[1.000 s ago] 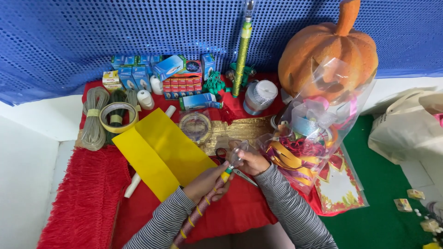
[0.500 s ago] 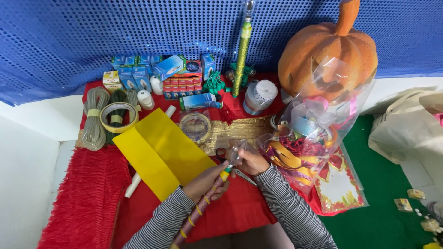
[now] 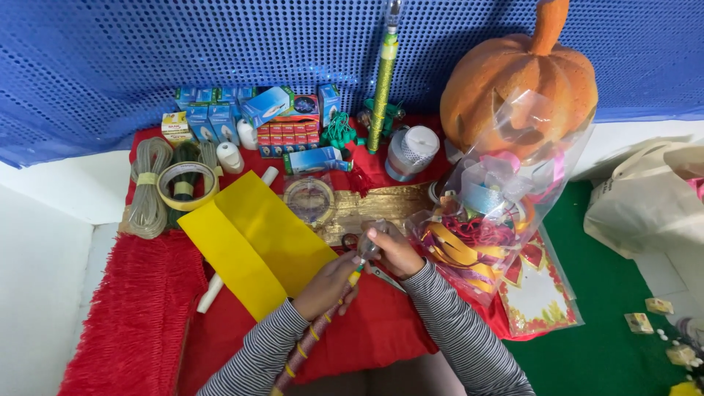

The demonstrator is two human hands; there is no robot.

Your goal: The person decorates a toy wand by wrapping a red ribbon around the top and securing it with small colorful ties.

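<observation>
Below frame centre, the left hand (image 3: 328,282) grips a red-and-gold wrapped stick (image 3: 312,337) cut off at the bottom edge, while the right hand (image 3: 396,249) pinches a small clear piece (image 3: 372,244), hard to make out, at its tip.

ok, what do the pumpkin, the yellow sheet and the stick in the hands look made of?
Pumpkin: probably foam or flocked plastic; matte, grainy orange surface with no shine.
Yellow sheet: likely felt or craft paper; flat, dull, lies creased in the middle.
Stick, held by the left hand with the right hand at its tip: core hidden; wrapped in dark red glittery material with spiral yellow bands.
</observation>
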